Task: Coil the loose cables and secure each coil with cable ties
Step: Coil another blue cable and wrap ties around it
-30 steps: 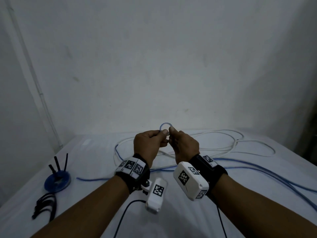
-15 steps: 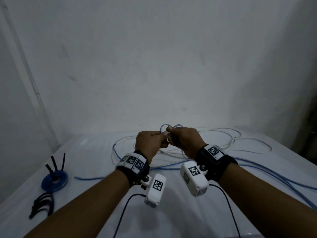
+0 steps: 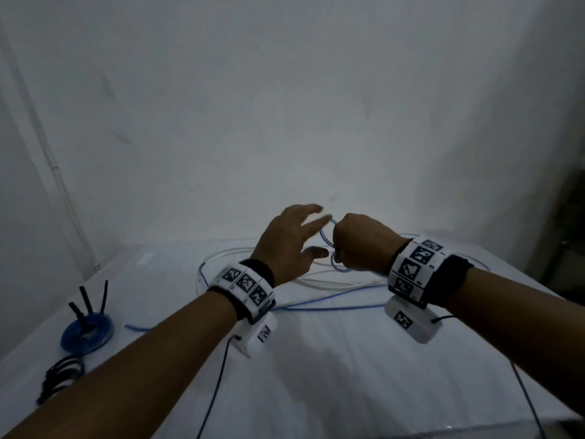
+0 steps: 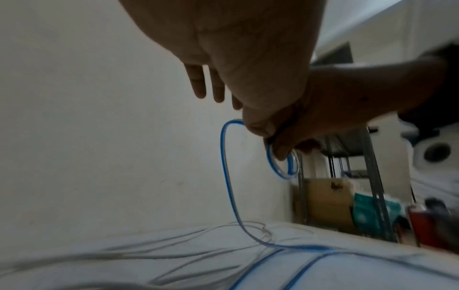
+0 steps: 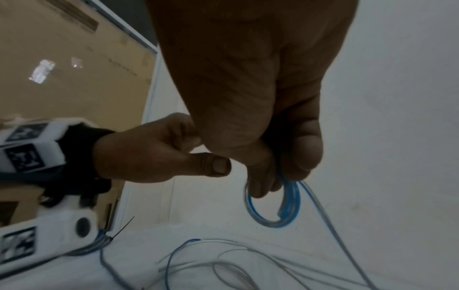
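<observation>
blue cable (image 5: 274, 215) is only a couple of tiny loops so far, pinched in the right hand (image 3: 361, 245) above the table (image 3: 348, 375), rest of it trailing loose down to the sheet next to the white cable (image 3: 332, 282). left hand (image 3: 291, 245) is spread wide, fingers straight, holding nothing. my guess at the risk: loops that small want to spring open, and with one hand off them they could pop out or snag the white one.

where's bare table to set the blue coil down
Free: the near table between the two forearms, short of the blue cable. Crowded: the far half, under loose white cable, and the left edge by the blue disc and black ties.
</observation>
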